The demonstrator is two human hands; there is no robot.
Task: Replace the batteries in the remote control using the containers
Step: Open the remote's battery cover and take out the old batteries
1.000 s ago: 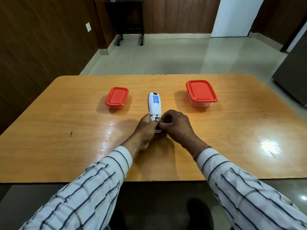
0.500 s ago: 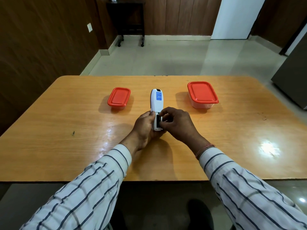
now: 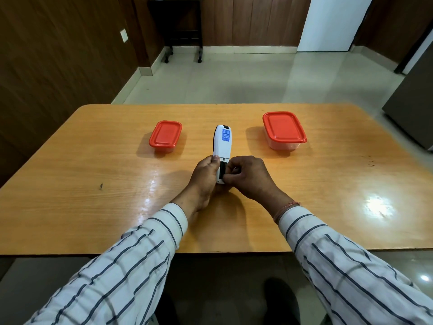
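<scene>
A white remote control (image 3: 222,143) with a blue label lies back-up at the middle of the table, its far end pointing away from me. My left hand (image 3: 205,174) grips its near end from the left, thumb on the back. My right hand (image 3: 247,175) has curled fingers at the open battery compartment (image 3: 222,170), pinching at something there that I cannot make out. A small red-lidded container (image 3: 166,136) stands to the left of the remote. To its right stands a larger red-lidded container (image 3: 283,130). Both lids are on.
The wooden table (image 3: 93,207) ends just in front of my sleeves. Beyond its far edge lies tiled floor, with a dark wheeled stand (image 3: 184,29) against the wood-panelled wall and a grey cabinet (image 3: 414,109) at the right.
The battery compartment now shows as a dark opening where the cover sat a second ago. My right fingers have moved down along it toward the remote's near end.
</scene>
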